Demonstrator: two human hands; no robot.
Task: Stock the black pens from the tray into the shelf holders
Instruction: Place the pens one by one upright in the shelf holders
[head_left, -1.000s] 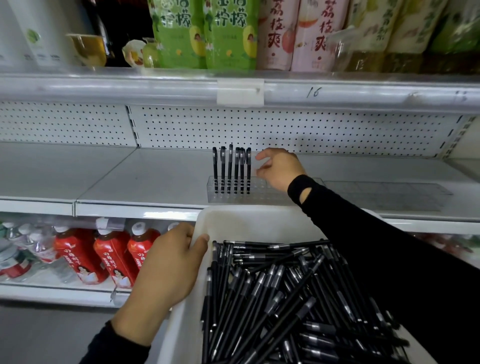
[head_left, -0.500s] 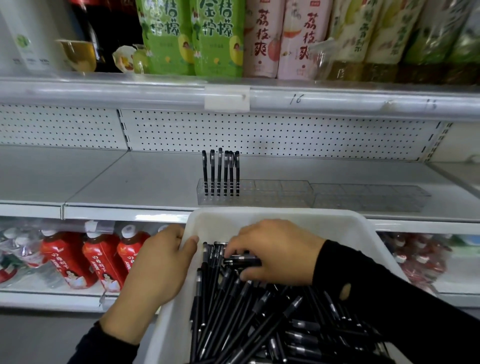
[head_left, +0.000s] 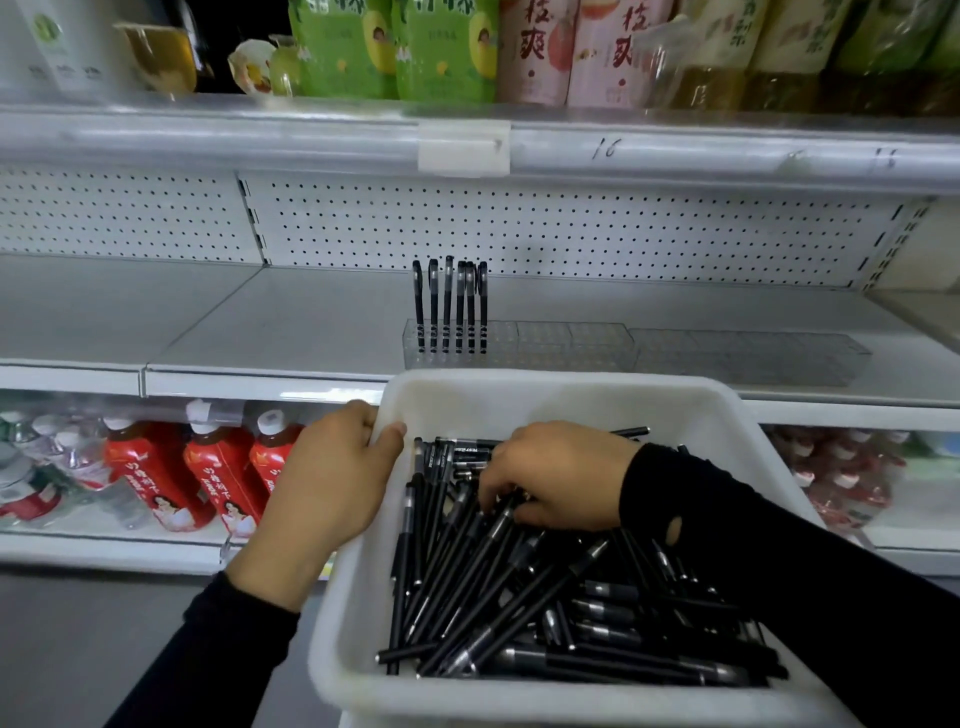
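A person faces a store shelf with a white tray (head_left: 571, 400) held low in front of them, seen from above. The left hand (head_left: 332, 483) grips the tray's left rim near its far corner, with the thumb hooked over the edge and the fingers wrapped down the outer wall. Inside the tray a loose, criss-crossed heap of black pens (head_left: 493, 587) covers most of its floor. The right hand (head_left: 561, 475), in a black sleeve, rests palm down on the far end of that heap. Its fingers curl down among the pens and touch them; whether they have closed round one cannot be told. Just beyond the tray's far rim, a row of clear holders (head_left: 545, 345) sits on the grey shelf (head_left: 285, 327). Six pens (head_left: 449, 306) stand upright in the holders' left end. To the left of the tray and lower down stand red bottles (head_left: 208, 478). Above and beyond the tray hang green pouches (head_left: 389, 47).
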